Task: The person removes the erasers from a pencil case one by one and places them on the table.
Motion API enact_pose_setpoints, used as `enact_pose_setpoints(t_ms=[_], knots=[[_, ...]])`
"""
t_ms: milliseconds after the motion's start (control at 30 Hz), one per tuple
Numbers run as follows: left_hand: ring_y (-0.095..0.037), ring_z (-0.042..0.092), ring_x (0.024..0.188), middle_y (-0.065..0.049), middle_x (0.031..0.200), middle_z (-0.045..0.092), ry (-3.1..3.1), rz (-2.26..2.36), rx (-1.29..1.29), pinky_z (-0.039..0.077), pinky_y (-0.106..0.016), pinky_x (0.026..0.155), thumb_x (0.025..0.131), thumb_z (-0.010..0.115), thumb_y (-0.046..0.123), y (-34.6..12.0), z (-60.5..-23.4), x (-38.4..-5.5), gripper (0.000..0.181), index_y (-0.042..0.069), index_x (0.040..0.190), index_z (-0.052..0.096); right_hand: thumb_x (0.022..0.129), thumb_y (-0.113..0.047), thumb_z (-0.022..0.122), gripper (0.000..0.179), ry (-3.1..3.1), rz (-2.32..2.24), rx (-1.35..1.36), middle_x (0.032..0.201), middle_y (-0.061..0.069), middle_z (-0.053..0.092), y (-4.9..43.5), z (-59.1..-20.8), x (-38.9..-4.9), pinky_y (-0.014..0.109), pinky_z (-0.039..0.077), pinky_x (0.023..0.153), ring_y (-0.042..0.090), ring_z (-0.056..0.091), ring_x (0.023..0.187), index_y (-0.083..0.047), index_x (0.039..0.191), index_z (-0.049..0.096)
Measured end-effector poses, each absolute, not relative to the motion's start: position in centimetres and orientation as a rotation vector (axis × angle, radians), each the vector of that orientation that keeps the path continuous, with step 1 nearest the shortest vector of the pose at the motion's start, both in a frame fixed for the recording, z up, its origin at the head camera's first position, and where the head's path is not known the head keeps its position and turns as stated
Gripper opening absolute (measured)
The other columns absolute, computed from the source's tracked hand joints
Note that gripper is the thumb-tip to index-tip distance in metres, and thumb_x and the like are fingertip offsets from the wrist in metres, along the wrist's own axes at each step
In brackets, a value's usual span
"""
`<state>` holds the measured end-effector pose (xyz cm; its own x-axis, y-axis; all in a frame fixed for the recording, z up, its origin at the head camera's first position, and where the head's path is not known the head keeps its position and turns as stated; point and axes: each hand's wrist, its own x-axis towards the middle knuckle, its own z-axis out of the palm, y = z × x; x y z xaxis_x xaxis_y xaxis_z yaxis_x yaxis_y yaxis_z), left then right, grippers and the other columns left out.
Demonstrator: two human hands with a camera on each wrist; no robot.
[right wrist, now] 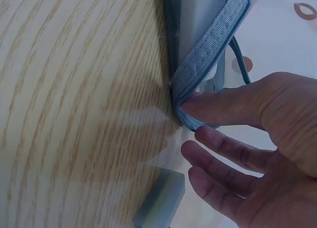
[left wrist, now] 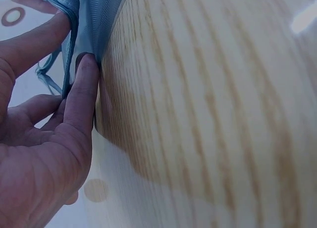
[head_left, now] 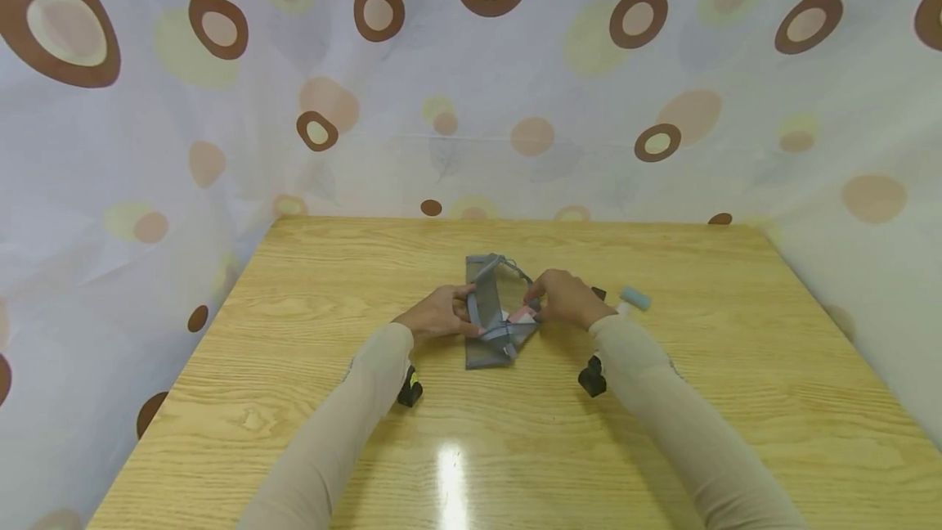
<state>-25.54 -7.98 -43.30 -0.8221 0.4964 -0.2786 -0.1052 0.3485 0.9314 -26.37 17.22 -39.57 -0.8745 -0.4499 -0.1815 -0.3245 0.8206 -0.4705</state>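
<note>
Grey-blue mesh zip pouch [head_left: 486, 301] sits mid-tabletop, toward the far half, b/w both hands, mouth unzipped & gaping. L hand [head_left: 439, 313] grips the pouch's L edge w/ thumb and fingers, prob. to steady it and anchor that side. R hand [head_left: 567, 298] pinches the R rim near the zip [right wrist: 213, 52] corner, thumb hooked inside the mouth, other fingers loose; prob. b/c soft mesh sags shut unless both sides are pulled apart. Pink-and-white contents [head_left: 522, 315] show in the mouth near the R hand; can't tell exactly what. Thin cord [head_left: 518, 270] loops at the far end.

Just R of the R hand: small blue cylinder-like piece [head_left: 636, 298] w/ a pale bit next to it, plus a dark item [head_left: 599, 294] mostly hidden by the hand; likely set there to be in easy reach.

Tabletop [head_left: 331, 285] is light wood-grain, glossy, w/ a bright glare patch at the near edge. Black wrist cams [head_left: 592, 376] hang under both cream sleeves [head_left: 684, 424]. Room: white sheeting [head_left: 441, 64] w/ brown, peach & yellow-green ovals behind and on both sides, a bit creased.
</note>
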Motion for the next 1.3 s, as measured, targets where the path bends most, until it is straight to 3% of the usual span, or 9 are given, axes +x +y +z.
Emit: enact_pose_setpoints(t_ms=[367,1300], knots=[[-0.030,0.066,0.114,-0.021,0.148,0.043,2.104,1.493,0.331,0.054,-0.037,0.098,0.086,0.078,-0.003,-8.0,-43.3,-25.5,0.093,0.000,0.159,0.023,0.087,-0.005,0.079,0.024,2.756,-0.611,-0.638,0.125,0.018,0.068,17.4,-40.3,-26.4,0.063,0.045,0.103,0.044,0.055,0.126,-0.003,0.110,0.077],[-0.030,0.067,0.113,-0.020,0.147,0.045,2.122,1.478,0.332,0.056,-0.035,0.094,0.085,0.079,-0.002,-7.9,-43.3,-25.6,0.092,0.000,0.159,0.024,0.089,0.000,0.073,0.026,2.711,-0.549,-0.658,0.124,0.011,0.070,17.0,-40.4,-27.0,0.056,0.051,0.099,0.041,0.057,0.125,-0.005,0.114,0.078]])
